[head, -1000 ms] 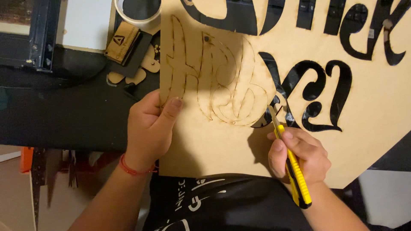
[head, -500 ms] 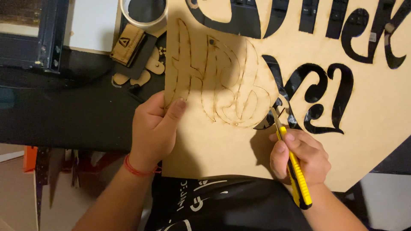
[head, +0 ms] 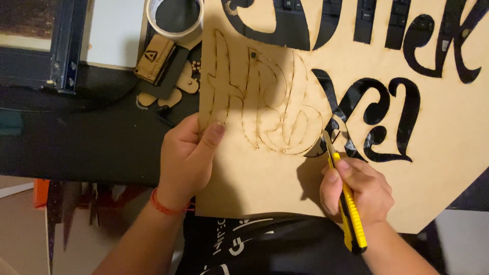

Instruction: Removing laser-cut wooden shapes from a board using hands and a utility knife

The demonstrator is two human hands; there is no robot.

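Thin tan laser-scored wooden board (head: 265,173): our left hand (head: 186,158) pinches its left edge, right hand (head: 356,191) fisted around yellow utility knife (head: 347,206), blade tip at the scored letters' right edge.

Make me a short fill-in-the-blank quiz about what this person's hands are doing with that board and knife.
1. The right hand holds a utility knife whose handle is ____ in colour.
2. The left hand grips the ____ edge of the thin wooden board.
3. The left wrist wears a ____ band.
4. Above the board's corner sits a roll of ____.

Missing words: yellow; left; red; tape
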